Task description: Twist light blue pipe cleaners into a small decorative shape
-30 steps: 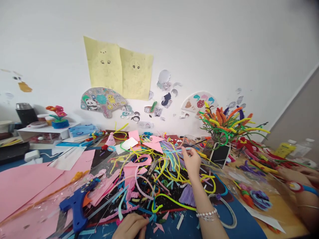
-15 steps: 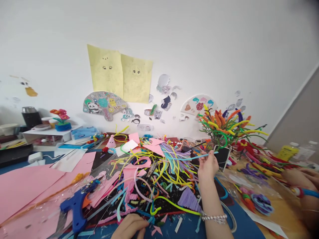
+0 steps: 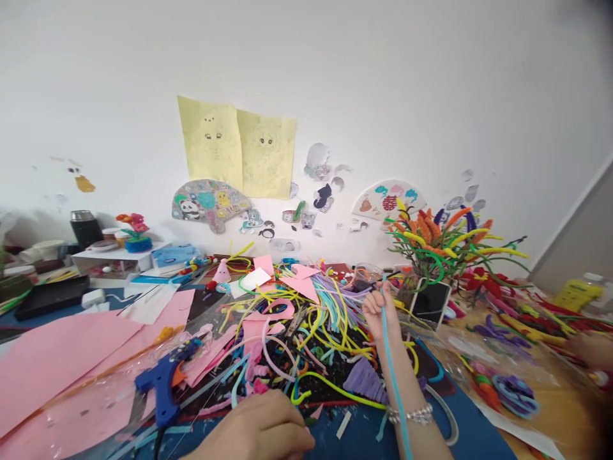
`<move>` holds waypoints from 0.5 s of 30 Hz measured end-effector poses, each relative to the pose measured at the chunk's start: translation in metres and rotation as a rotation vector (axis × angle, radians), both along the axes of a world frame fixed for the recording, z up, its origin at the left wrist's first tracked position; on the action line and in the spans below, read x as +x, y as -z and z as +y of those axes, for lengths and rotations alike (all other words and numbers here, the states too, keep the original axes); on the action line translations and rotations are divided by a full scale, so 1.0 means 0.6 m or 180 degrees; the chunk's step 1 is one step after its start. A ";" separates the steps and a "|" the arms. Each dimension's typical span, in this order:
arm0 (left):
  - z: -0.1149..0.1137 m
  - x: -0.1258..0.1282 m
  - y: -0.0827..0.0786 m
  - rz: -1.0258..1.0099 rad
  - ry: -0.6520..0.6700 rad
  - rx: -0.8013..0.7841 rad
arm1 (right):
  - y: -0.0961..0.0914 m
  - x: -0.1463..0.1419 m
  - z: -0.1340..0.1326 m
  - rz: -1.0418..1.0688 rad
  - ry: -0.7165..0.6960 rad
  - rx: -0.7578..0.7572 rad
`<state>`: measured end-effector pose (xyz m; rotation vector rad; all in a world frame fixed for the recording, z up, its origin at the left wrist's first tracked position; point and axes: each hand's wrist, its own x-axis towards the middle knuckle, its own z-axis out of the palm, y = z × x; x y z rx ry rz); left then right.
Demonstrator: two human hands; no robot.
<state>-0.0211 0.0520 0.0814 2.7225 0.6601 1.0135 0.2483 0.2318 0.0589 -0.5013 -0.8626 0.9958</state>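
My right hand (image 3: pixel 380 313) is raised above the right side of the pile, its fingers closed on a light blue pipe cleaner (image 3: pixel 391 367). That stem hangs down along my forearm, past the beaded bracelet (image 3: pixel 410 415), and its top end pokes up above the fingers. Low in the middle, my left hand (image 3: pixel 261 425) is over the table's front edge with its fingers curled in. Whatever it may hold is hidden. Between and beyond the hands lies a tangled pile of yellow, purple and blue pipe cleaners (image 3: pixel 330 319). A purple wound piece (image 3: pixel 366 380) is beside my right wrist.
A blue glue gun (image 3: pixel 165 383) lies at the left near pink sheets (image 3: pixel 71 354). A phone (image 3: pixel 430 303) leans by a pot of pipe-cleaner flowers (image 3: pixel 435 239). At the far right shows another person's blurred hand (image 3: pixel 591 350). A wall stands behind.
My right hand has turned upright, swinging the blue pipe cleaner from level to hanging along the forearm. My left hand has moved up and right. The view has shifted slightly left.
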 end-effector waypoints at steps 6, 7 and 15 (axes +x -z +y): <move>0.066 0.024 -0.042 -0.0170 -0.0173 -0.1096 | 0.010 -0.046 -0.013 -0.0674 -0.0525 -0.0009; 0.086 0.030 -0.040 -0.0340 -0.0327 -0.1354 | 0.012 -0.051 -0.015 -0.0839 -0.0596 -0.0015; 0.227 0.071 -0.048 -0.1028 -0.0342 -0.2967 | 0.014 -0.071 -0.022 -0.2150 -0.0666 0.0214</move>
